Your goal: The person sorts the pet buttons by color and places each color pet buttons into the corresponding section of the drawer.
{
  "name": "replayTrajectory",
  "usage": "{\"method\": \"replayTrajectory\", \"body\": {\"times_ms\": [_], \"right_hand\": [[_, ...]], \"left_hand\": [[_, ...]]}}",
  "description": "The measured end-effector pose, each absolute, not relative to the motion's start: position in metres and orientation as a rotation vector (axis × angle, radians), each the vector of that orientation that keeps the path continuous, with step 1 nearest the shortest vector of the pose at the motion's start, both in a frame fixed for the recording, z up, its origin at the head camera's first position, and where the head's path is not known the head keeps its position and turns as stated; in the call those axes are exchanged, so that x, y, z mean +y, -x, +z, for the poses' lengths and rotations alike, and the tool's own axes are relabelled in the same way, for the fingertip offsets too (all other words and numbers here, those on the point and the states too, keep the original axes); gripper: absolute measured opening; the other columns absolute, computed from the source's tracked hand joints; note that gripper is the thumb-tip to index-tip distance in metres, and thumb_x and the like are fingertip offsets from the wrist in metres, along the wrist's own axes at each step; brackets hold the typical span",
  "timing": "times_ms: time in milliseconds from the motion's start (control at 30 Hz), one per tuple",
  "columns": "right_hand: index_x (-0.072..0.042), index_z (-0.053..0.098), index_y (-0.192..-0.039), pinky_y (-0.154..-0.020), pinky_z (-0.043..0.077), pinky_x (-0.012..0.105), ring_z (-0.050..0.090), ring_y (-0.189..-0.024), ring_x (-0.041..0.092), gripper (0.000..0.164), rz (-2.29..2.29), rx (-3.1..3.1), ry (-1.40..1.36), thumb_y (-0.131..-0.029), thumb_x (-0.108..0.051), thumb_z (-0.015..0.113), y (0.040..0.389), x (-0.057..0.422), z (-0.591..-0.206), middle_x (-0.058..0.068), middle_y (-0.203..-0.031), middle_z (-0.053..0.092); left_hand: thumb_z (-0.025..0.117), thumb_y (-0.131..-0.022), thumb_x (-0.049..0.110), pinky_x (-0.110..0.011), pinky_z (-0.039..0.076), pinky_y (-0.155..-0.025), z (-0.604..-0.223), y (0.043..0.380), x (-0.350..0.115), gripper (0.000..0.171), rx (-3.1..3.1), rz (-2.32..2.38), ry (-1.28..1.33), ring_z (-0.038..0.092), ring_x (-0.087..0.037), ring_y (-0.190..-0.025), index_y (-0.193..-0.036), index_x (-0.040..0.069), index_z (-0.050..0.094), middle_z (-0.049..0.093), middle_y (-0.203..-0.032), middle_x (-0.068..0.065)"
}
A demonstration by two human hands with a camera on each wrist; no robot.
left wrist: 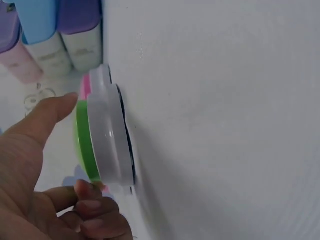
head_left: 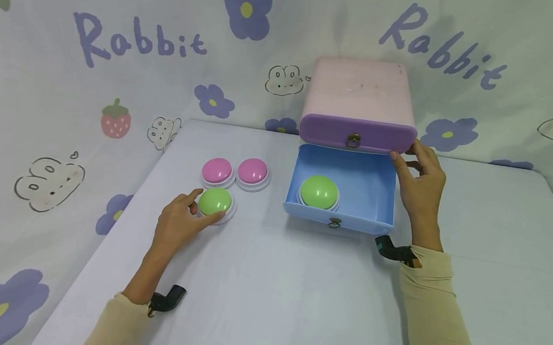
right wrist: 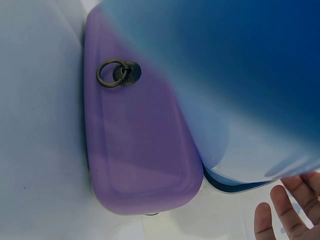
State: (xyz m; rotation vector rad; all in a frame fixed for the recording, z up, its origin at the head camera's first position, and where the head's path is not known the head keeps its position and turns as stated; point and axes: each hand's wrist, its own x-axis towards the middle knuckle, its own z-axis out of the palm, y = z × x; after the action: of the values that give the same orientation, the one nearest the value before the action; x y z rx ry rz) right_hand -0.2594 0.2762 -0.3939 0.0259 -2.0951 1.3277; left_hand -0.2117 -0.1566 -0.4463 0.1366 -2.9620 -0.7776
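Note:
My left hand (head_left: 177, 221) has its thumb and curled fingers on either side of a green dome push button (head_left: 214, 201) with a white round base. From the left wrist view, the button (left wrist: 107, 140) appears edge-on, thumb at one rim and fingers at the other. At the right, my right hand (head_left: 421, 186) holds the front right corner of a small drawer cabinet (head_left: 361, 90), thumb at the lower edge of its purple top drawer. The blue drawer (head_left: 363, 179) below is pulled out, with another green button (head_left: 320, 192) inside at its left.
Two pink push buttons (head_left: 217, 171) stand side by side just beyond the left hand's green one. A lower purple drawer (right wrist: 140, 135) with a brass ring pull (right wrist: 112, 73) is under the blue one. A patterned cloth (head_left: 137, 85) hangs behind the white table (head_left: 266, 301).

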Motion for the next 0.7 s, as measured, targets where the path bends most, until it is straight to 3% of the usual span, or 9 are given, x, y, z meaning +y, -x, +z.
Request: {"method": "replayTrajectory", "body": {"times_ms": [500,700], "right_hand": [[-0.021,0.054,-0.128,-0.086,0.044,0.025,0.051,-0.104,0.017,0.045,1.351,-2.068,-0.030,-0.085,-0.020,0.067,0.261,0.279,-0.397,0.005,-0.111,0.059],[-0.025,0.053,-0.128,-0.086,0.045,0.027,0.050,-0.104,0.011,0.048,1.326,-2.087,-0.035,-0.083,-0.025,0.068,0.275,0.289,-0.413,0.002,-0.112,0.058]], "left_hand": [[0.067,-0.066,0.066,-0.030,0.034,-0.056,-0.453,0.216,-0.158,0.092,-3.059,-0.708,-0.100,0.044,-0.023,-0.077,-0.133,0.006,0.046,0.047,-0.087,-0.009],[0.067,-0.066,0.066,-0.029,0.034,-0.058,-0.455,0.215,-0.158,0.088,-2.969,-0.718,-0.089,0.044,-0.021,-0.075,-0.128,0.006,0.052,0.048,-0.084,-0.008]]}}
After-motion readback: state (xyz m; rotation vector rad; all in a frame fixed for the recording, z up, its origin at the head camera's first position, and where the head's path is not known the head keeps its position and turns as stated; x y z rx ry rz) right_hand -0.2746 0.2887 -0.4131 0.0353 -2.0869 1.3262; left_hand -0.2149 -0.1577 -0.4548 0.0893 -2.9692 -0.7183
